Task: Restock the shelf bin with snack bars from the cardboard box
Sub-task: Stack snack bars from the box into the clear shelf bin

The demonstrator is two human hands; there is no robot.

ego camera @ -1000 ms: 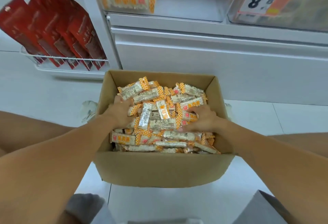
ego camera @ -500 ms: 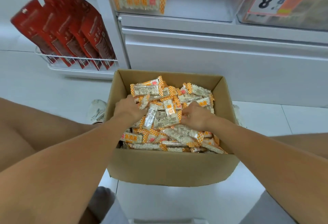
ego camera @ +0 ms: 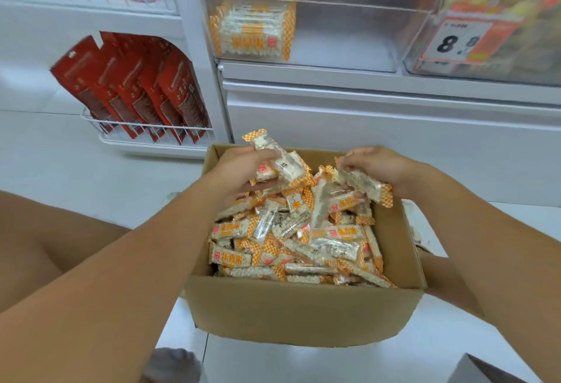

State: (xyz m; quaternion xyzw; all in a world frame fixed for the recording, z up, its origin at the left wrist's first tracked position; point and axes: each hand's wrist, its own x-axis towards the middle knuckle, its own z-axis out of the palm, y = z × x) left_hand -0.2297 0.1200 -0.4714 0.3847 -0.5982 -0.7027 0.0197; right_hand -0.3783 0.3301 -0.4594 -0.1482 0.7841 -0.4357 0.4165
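Red packets (ego camera: 136, 88) left, clear shelf bin (ego camera: 303, 33) above

I see snack bars (ego camera: 291, 230) in clear wrappers with orange-and-white checkered ends, pale puffed grain inside, and orange lettering beside a small red square mark. The cardboard box (ego camera: 303, 312) is plain brown. The shelf bin (ego camera: 334, 33) is clear, holding bars in the same orange check. To the left I see red packets (ego camera: 136, 88) in a white wire rack (ego camera: 151, 136). The price tag (ego camera: 464, 39) is white with black digits, bordered orange.
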